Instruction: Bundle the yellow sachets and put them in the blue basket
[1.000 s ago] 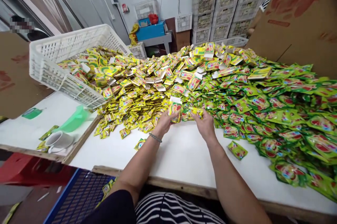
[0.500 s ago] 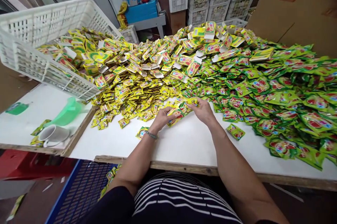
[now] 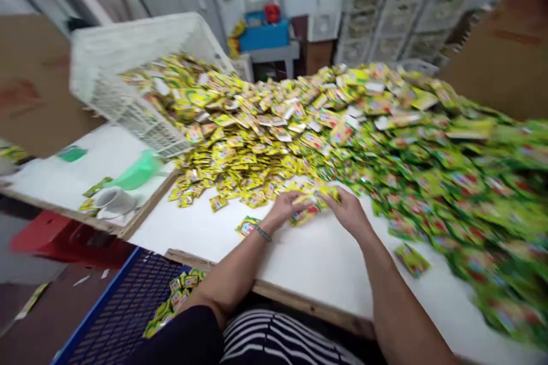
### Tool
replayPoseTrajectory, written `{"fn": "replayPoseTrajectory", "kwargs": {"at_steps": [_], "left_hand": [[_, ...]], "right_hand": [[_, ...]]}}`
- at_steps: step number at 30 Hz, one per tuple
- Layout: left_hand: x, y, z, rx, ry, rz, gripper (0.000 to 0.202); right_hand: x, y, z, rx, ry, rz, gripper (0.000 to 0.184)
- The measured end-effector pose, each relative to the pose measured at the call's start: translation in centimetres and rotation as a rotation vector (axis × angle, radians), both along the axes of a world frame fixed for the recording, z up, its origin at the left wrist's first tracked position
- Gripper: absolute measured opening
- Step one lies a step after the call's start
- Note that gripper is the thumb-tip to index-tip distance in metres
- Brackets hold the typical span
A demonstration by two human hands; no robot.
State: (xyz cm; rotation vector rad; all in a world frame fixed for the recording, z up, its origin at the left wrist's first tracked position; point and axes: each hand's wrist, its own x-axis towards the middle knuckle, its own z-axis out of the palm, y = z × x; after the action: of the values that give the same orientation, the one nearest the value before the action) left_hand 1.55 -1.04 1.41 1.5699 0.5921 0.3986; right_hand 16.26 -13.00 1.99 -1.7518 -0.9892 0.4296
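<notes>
In front of the piles, my left hand [image 3: 281, 212] is closed on a small yellow box [image 3: 305, 215] with red and green print. Close beside it, my right hand [image 3: 350, 212] pinches a small yellow sachet [image 3: 329, 193] at the box's far end. Motion blur hides whether the sachet is partly inside the box. A loose sachet [image 3: 247, 225] lies on the white table [image 3: 317, 268] next to my left wrist. Beyond my hands are heaped yellow sachets [image 3: 244, 165], with small open boxes [image 3: 274, 108] piled behind them.
Green sachets [image 3: 462, 193] spread over the right side. A tilted white crate [image 3: 141, 33] spills boxes at left. Near it are a white mug [image 3: 115, 200] and a green scoop [image 3: 136, 172]. A blue basket [image 3: 115, 302] with sachets sits below the wooden table edge [image 3: 308, 305].
The view has swung left, so the scene appears shifted right and lower, with more blur. My hands keep hold of the box and sachet, with little change between them.
</notes>
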Motion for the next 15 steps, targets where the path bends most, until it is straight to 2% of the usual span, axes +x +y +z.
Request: {"fn": "replayPoseTrajectory", "kwargs": {"at_steps": [2,6,7,10,13,15], "left_hand": [[-0.5,-0.3,-0.3,0.045,-0.02,0.003,0.045],[-1.0,-0.2,-0.7,0.06,-0.008,0.006,0.049],[-1.2,-0.3,-0.8,0.044,0.014,0.005,0.049],[-1.5,-0.8,-0.8,-0.028,0.06,0.027,0.05],[-1.6,-1.1,-1.0,-0.114,0.011,0.083,0.05],[-1.5,-1.1,-1.3,-0.163,-0.024,0.108,0.051]], "right_hand": [[0.1,-0.4,-0.5,-0.046,0.015,-0.024,0.04],[1.4,0.1,-2.6,-0.158,0.054,0.062,0.042],[1.6,0.3,-2.9,-0.164,0.053,0.048,0.042],[1.1,0.5,-3.5,-0.1,0.109,0.001,0.04],[0.8,0.6,-3.6,-0.056,0.267,-0.038,0.043],[0.9,0.8,-3.7,-0.037,0.268,-0.037,0.042]]}}
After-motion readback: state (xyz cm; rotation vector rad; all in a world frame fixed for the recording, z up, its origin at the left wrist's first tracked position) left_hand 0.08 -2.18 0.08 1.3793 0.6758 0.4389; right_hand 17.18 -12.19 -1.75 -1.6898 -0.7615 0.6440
